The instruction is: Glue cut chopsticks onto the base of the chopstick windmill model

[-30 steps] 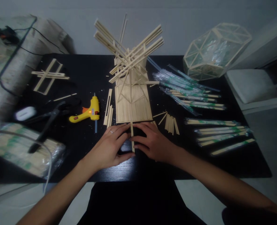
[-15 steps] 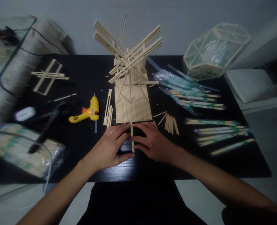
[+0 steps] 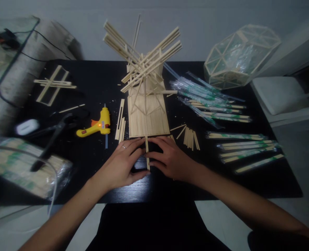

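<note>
A narrow wooden stick piece (image 3: 147,153) lies upright in the view, pointing away from me, its far end at the near edge of the wooden windmill model (image 3: 148,120). My left hand (image 3: 126,162) closes on it from the left, thumb at its near end and fingertips along its side. From the right, my right hand (image 3: 171,158) presses its fingertips against the same piece. Crossed stick blades (image 3: 144,66) rise over the model's slatted base. Short sticks (image 3: 120,125) lie left of the base, and a fan of cut sticks (image 3: 189,137) lies to its right.
A yellow glue gun (image 3: 96,125) lies left of the model, near black pliers-like tools (image 3: 54,136). Wrapped chopsticks (image 3: 222,111) cover the right side. A crossed stick frame (image 3: 53,85), a large chopstick bag (image 3: 28,167) and a white cable are at left; a faceted frame (image 3: 240,57) stands back right.
</note>
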### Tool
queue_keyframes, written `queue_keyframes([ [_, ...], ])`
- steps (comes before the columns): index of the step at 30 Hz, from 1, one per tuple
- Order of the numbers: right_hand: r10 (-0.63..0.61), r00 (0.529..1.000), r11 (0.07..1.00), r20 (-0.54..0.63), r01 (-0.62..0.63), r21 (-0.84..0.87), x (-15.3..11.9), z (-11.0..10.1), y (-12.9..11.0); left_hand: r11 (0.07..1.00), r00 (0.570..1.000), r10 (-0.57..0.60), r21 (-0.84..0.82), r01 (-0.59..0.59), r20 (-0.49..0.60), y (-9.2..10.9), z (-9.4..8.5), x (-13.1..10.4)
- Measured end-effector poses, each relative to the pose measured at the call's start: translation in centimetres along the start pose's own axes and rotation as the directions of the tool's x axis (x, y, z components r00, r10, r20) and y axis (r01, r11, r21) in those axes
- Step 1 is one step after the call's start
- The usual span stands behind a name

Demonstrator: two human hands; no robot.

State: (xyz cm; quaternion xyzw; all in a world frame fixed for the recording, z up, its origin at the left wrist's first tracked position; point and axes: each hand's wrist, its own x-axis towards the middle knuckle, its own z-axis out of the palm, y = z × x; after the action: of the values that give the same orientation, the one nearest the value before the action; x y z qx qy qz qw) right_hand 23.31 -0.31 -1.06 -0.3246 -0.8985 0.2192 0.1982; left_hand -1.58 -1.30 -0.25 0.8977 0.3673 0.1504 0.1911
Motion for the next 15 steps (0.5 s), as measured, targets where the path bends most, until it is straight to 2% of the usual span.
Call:
queue_keyframes([
  [15, 0.025, 0.998, 0.999, -0.060, -0.022, 0.037, -0.31, 0.53, 0.45, 1.000, 1.000, -0.026, -0.010, 0.026, 0.009, -0.15, 0.19, -0.37],
])
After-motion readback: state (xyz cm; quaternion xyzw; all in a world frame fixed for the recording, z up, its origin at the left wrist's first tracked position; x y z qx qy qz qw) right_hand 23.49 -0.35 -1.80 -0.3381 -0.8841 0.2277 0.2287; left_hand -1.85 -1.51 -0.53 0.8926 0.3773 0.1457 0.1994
